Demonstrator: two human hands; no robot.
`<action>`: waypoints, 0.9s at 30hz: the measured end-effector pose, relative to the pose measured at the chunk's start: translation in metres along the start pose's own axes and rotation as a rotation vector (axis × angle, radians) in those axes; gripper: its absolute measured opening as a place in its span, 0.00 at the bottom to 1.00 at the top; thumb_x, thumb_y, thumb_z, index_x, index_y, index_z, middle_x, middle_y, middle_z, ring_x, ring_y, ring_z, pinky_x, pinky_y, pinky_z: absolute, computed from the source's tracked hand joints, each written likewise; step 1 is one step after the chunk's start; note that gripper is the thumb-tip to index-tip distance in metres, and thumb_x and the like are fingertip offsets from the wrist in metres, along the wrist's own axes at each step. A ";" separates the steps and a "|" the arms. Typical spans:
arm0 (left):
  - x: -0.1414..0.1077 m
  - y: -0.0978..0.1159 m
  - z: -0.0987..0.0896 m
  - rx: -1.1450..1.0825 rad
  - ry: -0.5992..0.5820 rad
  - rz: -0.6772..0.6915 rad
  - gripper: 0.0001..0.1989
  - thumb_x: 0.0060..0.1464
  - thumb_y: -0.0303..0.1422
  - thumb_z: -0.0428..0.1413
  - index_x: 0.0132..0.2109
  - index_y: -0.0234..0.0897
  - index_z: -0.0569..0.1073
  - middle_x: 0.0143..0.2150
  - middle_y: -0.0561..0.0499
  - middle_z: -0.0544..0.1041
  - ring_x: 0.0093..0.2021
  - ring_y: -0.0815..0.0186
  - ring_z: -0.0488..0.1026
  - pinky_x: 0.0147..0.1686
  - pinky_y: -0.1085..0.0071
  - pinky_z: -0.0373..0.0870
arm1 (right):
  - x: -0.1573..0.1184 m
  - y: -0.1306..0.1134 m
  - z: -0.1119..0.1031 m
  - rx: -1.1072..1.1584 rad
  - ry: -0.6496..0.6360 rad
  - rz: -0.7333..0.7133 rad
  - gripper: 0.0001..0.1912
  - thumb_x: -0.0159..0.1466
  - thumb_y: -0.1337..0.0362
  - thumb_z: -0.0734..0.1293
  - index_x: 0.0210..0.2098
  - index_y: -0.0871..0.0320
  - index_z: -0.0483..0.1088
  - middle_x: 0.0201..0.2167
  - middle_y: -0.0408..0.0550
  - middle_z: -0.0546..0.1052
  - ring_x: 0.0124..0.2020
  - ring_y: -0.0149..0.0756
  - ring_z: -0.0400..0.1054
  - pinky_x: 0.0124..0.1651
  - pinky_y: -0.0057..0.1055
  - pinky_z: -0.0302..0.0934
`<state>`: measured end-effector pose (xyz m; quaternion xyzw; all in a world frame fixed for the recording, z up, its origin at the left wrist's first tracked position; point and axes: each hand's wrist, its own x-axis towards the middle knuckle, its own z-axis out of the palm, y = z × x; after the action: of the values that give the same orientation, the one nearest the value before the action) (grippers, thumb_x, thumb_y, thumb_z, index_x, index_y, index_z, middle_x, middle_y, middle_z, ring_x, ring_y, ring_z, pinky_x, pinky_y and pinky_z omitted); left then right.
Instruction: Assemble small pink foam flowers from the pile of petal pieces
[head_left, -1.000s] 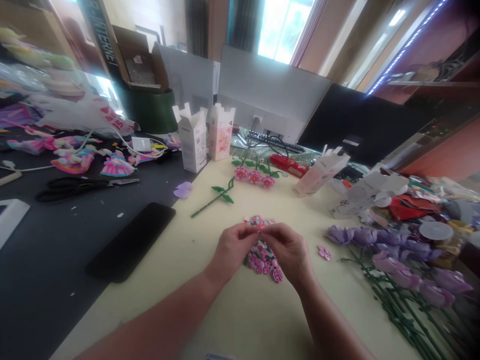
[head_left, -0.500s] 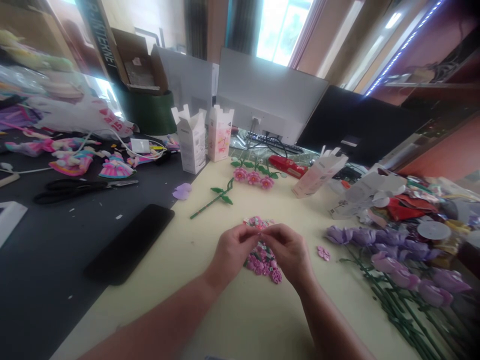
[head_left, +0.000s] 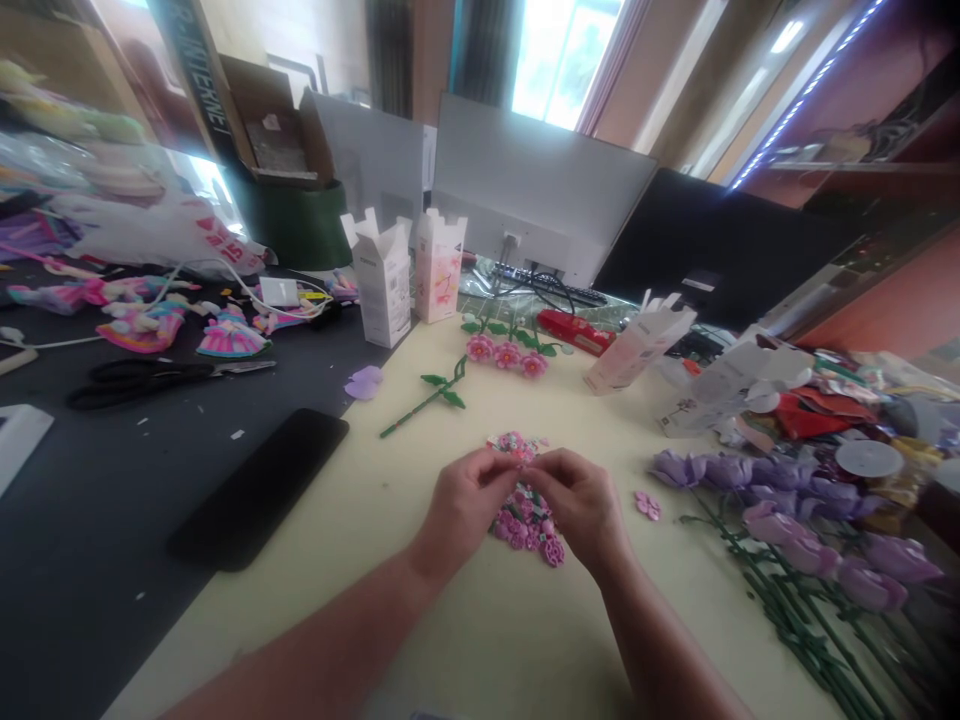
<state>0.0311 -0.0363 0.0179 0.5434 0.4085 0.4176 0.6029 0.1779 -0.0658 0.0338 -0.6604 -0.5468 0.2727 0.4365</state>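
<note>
My left hand [head_left: 469,498] and my right hand [head_left: 581,500] meet fingertip to fingertip, both closed in a pinch. Whatever sits between the fingers is too small to make out. Directly beneath them lies a pile of pink and green toy-brick flower pieces [head_left: 525,525], partly covered by the hands. A pink petal piece [head_left: 647,505] rests apart, to the right of my right hand. Farther up the pale mat are a green stem with leaves [head_left: 426,403] and several built pink flowers [head_left: 506,354].
Purple flowers on green stems [head_left: 795,540] lie on the right. A black phone [head_left: 259,490], scissors [head_left: 172,370] and a purple petal [head_left: 364,382] are on the left. Opened boxes [head_left: 384,285] stand behind, before monitors [head_left: 540,180]. A red packet [head_left: 574,330] lies near the back.
</note>
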 end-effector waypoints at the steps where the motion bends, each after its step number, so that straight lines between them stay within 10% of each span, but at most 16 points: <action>1: 0.000 0.000 0.000 0.002 0.000 0.000 0.13 0.50 0.36 0.60 0.41 0.33 0.78 0.36 0.47 0.79 0.38 0.62 0.75 0.37 0.71 0.71 | 0.000 0.000 0.000 0.006 -0.003 0.008 0.07 0.55 0.61 0.70 0.26 0.58 0.75 0.18 0.41 0.71 0.20 0.29 0.61 0.22 0.25 0.55; 27: -0.003 0.003 -0.002 0.106 -0.016 0.068 0.12 0.53 0.37 0.57 0.40 0.34 0.78 0.33 0.49 0.78 0.34 0.64 0.74 0.34 0.72 0.70 | 0.000 -0.001 -0.001 0.067 -0.025 0.026 0.09 0.55 0.59 0.70 0.25 0.59 0.74 0.15 0.38 0.65 0.18 0.26 0.55 0.18 0.23 0.50</action>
<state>0.0284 -0.0381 0.0205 0.5916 0.4065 0.4111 0.5619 0.1782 -0.0662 0.0354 -0.6489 -0.5342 0.3049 0.4479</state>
